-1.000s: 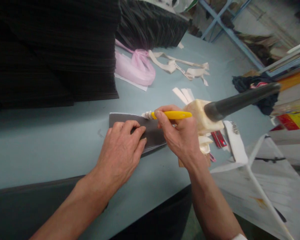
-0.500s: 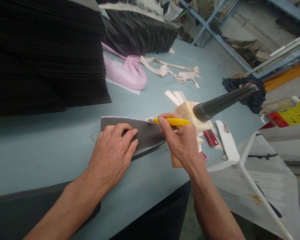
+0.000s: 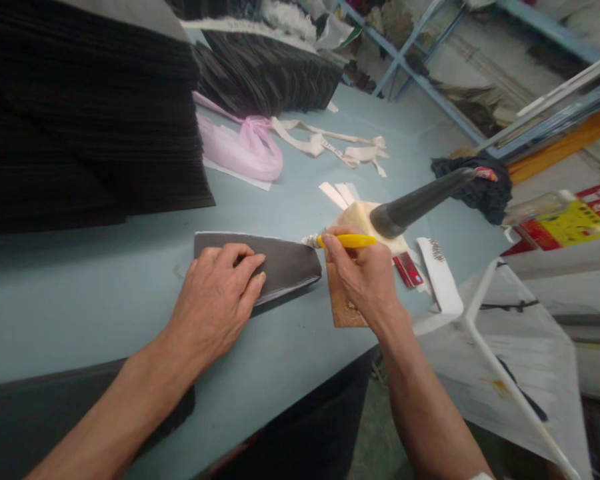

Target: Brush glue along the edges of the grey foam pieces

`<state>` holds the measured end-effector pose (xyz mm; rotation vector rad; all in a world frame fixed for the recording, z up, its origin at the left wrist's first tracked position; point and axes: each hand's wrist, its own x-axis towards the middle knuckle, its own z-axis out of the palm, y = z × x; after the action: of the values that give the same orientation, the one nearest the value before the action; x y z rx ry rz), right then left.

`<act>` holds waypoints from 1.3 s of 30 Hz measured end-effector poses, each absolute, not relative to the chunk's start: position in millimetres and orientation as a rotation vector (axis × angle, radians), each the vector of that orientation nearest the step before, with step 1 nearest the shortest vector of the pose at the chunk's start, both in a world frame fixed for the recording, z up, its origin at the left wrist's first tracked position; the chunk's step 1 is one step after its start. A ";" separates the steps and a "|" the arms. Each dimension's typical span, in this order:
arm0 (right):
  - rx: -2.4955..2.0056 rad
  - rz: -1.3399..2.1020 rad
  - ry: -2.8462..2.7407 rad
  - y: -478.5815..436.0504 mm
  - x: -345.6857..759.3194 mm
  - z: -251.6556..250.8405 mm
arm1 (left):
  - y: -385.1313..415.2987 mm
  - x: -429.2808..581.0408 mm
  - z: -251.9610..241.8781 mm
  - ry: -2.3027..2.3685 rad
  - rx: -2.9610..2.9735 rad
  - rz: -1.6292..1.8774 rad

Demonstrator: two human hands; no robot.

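A dark grey, strip-shaped piece of material [image 3: 285,262] lies on the blue-green table, with whitish lines along both long edges and a tapered right end. My left hand [image 3: 225,280] rests on its left half, pressing it down with loosely bent fingers, thumb a little apart. In my right hand [image 3: 363,273] is a yellow-handled brush [image 3: 353,241], pinched between thumb and fingers. The brush's whitish, coated tip touches the upper edge of the piece near its right end. Beneath my right hand, a brown board [image 3: 343,303] is partly covered.
Tall stacks of black sheets [image 3: 90,127] stand at the left and back. Pink cloth [image 3: 243,150] and cream ribbon [image 3: 350,150] lie behind. A dark tapered cylinder [image 3: 420,200] leans over a cream block [image 3: 355,217]. Another dark piece [image 3: 45,413] is at front left.
The brush tip has moved along the piece's upper edge to its right end. My right hand no longer covers that end. My left hand stays on the piece; the view has shifted slightly.
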<state>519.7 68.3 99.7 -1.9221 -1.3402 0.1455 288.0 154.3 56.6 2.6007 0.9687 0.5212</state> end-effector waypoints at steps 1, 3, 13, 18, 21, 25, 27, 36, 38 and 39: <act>-1.934 0.129 -1.338 67.7 521.2 99.6 | 154.7 287.9 56.4 0.968 2.607 0.522; -1.970 0.089 -1.344 65.6 523.7 100.5 | 155.7 287.6 55.9 0.968 2.615 0.531; -1.664 -0.022 -1.216 30.2 494.0 126.8 | 170.4 282.6 58.2 0.879 2.682 0.386; -1.567 0.054 -1.145 5.9 476.6 113.9 | 174.8 276.2 72.5 0.802 2.791 0.127; -1.514 0.145 -1.127 -8.6 471.0 102.1 | 175.5 271.3 79.2 0.749 2.848 0.035; -1.427 0.223 -1.093 -24.4 467.3 92.0 | 180.9 268.3 82.8 0.696 2.841 -0.017; -1.425 0.223 -1.073 -30.7 465.8 90.2 | 185.8 267.7 83.9 0.659 2.832 -0.031; -1.423 0.214 -1.021 -43.4 456.2 84.3 | 194.5 265.6 92.5 0.600 2.799 -0.082; -1.422 0.230 -1.007 -43.6 455.1 81.8 | 193.8 265.8 95.5 0.607 2.779 -0.086; -1.420 0.238 -0.997 -43.6 455.0 80.8 | 193.7 265.8 97.0 0.612 2.765 -0.083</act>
<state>455.0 -43.6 80.8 -1.4197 -0.9965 0.2375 265.8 193.7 97.0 2.7648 0.6118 -0.0835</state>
